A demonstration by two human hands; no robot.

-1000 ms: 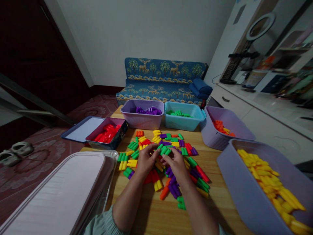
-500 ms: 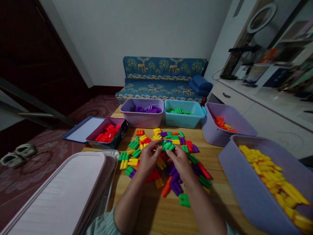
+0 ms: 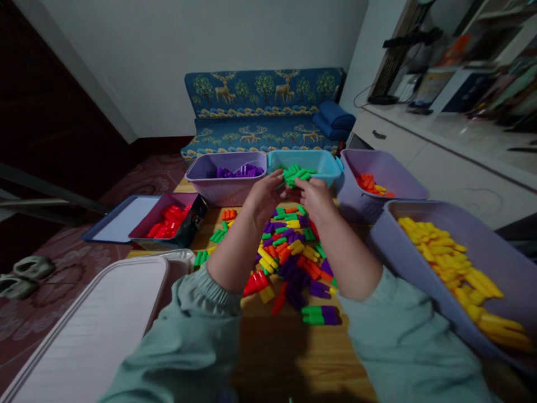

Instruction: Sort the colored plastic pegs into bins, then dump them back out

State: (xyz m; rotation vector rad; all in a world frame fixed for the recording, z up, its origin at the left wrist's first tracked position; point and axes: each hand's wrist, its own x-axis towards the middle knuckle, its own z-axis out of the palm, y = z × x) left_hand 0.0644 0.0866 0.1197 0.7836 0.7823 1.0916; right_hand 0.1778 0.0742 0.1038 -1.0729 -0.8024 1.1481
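Observation:
My left hand (image 3: 263,200) and my right hand (image 3: 315,197) are raised together above the far side of a pile of coloured pegs (image 3: 289,263) on the wooden table (image 3: 272,358). Both hands pinch a bunch of green pegs (image 3: 294,175) between their fingertips. The bunch hangs at the near rim of the teal bin (image 3: 325,162), which has green pegs in it. The purple-peg bin (image 3: 222,179) stands just left of the teal one.
A lilac bin (image 3: 377,173) with orange pegs sits at the right, a large lilac bin (image 3: 470,263) of yellow pegs nearer right. A dark box (image 3: 168,224) of red pegs and a lidded white container (image 3: 84,330) are on the left. A blue sofa (image 3: 264,112) stands behind.
Both hands lifted the green pegs off the pile and carried them forward to the teal bin. The camera tilted down and my sleeves came into view.

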